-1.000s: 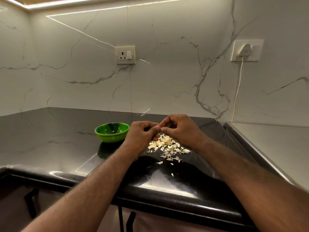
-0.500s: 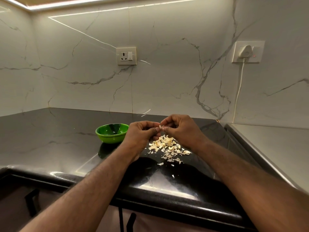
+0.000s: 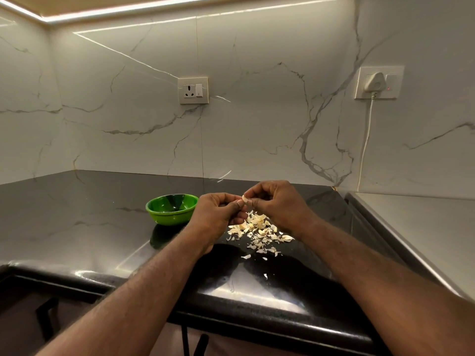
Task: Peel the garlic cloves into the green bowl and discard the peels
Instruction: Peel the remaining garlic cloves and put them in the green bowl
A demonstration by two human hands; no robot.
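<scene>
Both hands are raised just above the glossy black stone counter (image 3: 77, 227), fingertips meeting. The small pale garlic clove (image 3: 245, 199) sits right where they meet: the left hand (image 3: 218, 214) pinches it from the left side with curled fingers and thumb, and the right hand (image 3: 277, 204) pinches it from the right, so each grip is clamped on the clove. Only the clove's upper tip shows between the fingertips; the rest is hidden by them.

Directly below the hands, a loose heap of thin, cream-coloured papery garlic peels (image 3: 259, 229) lies on the counter, with a few stray flakes scattered toward the near edge. The round glossy green bowl (image 3: 171, 209) stands on the counter just left of the left hand, apart from the heap; what is inside cannot be told.

On the white veined marble wall (image 3: 257, 124) behind are a white socket plate (image 3: 193, 90) and, farther right, a white plug (image 3: 375, 83) with its cable hanging down.
</scene>
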